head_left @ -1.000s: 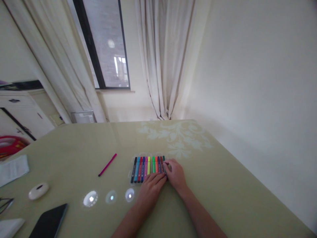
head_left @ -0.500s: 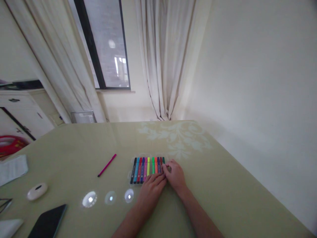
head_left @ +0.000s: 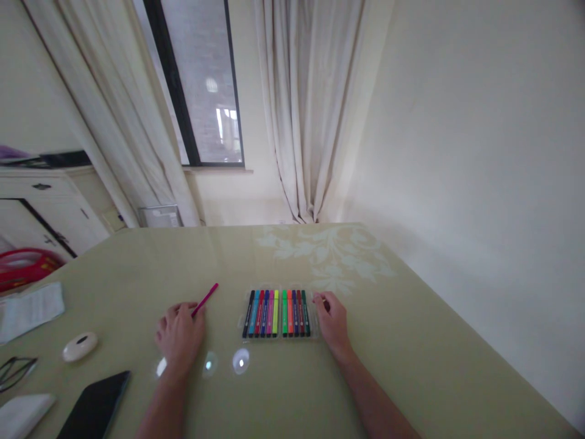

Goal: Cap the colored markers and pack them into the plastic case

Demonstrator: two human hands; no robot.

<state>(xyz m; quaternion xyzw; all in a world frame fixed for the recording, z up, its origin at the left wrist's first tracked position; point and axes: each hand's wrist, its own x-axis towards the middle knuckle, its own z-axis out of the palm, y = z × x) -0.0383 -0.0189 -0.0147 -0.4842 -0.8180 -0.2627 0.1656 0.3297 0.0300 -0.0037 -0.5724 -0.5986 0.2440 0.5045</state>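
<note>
A magenta felt-tip pen [head_left: 210, 293] lies slantwise on the table. My left hand [head_left: 181, 334] is over its lower end, fingers curled round it, and that end is hidden. To the right, a clear plastic pen case [head_left: 280, 339] lies open and flat, with several coloured felt-tip pens [head_left: 264, 314] side by side in two groups. One slot at the right end of the row, beyond the dark green pen [head_left: 305, 314], looks bare. My right hand [head_left: 333, 320] is closed at the case's right edge, thumb and forefinger pinched on it.
On the left of the table are a black phone [head_left: 95, 402], a white oval object [head_left: 80, 347], glasses [head_left: 17, 372], a white box-like object [head_left: 27, 411] and a pale packet [head_left: 34, 310]. A wall [head_left: 479, 183] runs along the right edge.
My left hand has left the pen case and moved left onto the magenta pen. My right hand stays at the case's right edge. The view has shifted slightly.
</note>
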